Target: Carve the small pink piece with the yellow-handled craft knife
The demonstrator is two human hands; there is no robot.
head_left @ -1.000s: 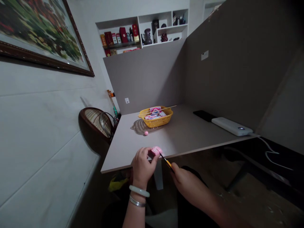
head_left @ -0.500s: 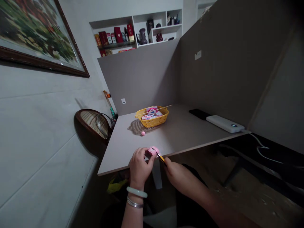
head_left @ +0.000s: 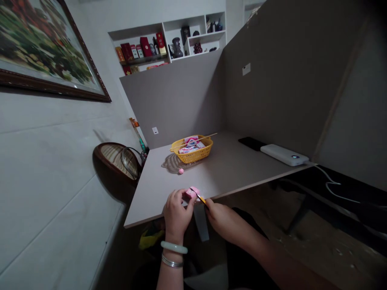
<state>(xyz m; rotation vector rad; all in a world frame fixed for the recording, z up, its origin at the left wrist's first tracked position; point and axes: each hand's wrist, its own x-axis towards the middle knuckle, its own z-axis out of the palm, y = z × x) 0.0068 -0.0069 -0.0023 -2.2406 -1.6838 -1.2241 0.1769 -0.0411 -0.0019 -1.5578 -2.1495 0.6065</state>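
Observation:
My left hand (head_left: 176, 213) grips a small pink block (head_left: 192, 192) against the near edge of the grey table (head_left: 229, 171), fingers closed round it. My right hand (head_left: 223, 220) is closed on a small yellow-handled knife (head_left: 200, 197), and its dark blade touches the pink block. Two bracelets sit on my left wrist.
A yellow basket (head_left: 191, 148) with pink and white packets and a thin stick across it stands mid-table, a small pink ball (head_left: 181, 171) in front of it. A white power bank (head_left: 284, 155) and a dark phone (head_left: 250, 141) lie at the right. A wooden chair (head_left: 116, 165) is left of the table.
My right hand has drawn closer to the left hand, bringing the knife blade up to the pink block. The view has shifted slightly; the left hand keeps its hold.

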